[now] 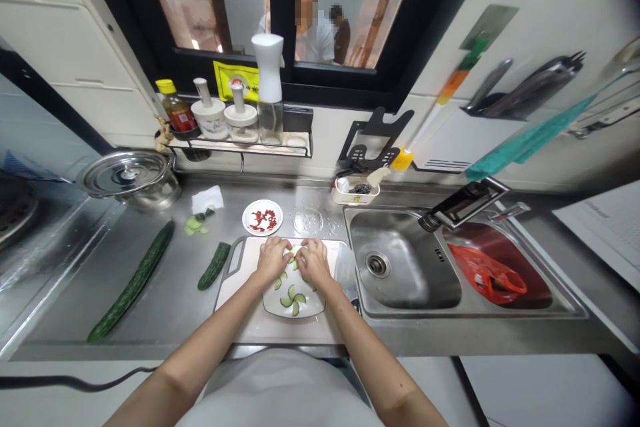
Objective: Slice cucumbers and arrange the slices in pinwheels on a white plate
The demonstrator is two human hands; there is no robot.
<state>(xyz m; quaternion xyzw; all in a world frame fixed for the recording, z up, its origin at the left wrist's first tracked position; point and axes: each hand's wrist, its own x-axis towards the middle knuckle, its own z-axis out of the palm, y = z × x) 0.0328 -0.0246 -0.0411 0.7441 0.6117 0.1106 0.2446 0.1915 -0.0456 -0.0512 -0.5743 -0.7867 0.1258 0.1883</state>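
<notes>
A white plate (307,300) lies on the cutting board (245,293), with cucumber slices (293,300) fanned out near its front and more around its edge. At the plate's far side, my left hand (274,257) and my right hand (313,260) come close together. The fingers of both are bent in a pinch at small cucumber slices between them; the exact grip is partly hidden. Left of the board rest a cut cucumber piece (214,267) and a long whole cucumber (133,283). A small white dish (263,217) behind the board holds chopped red pieces.
To the right is a double sink (410,260) with a red plastic bag (487,273) in one basin. A lidded steel pot (145,180) stands back left. Cucumber scraps (196,223) lie by a white paper (207,199). Bottles fill a wall rack (245,145). Knives (530,87) hang upper right.
</notes>
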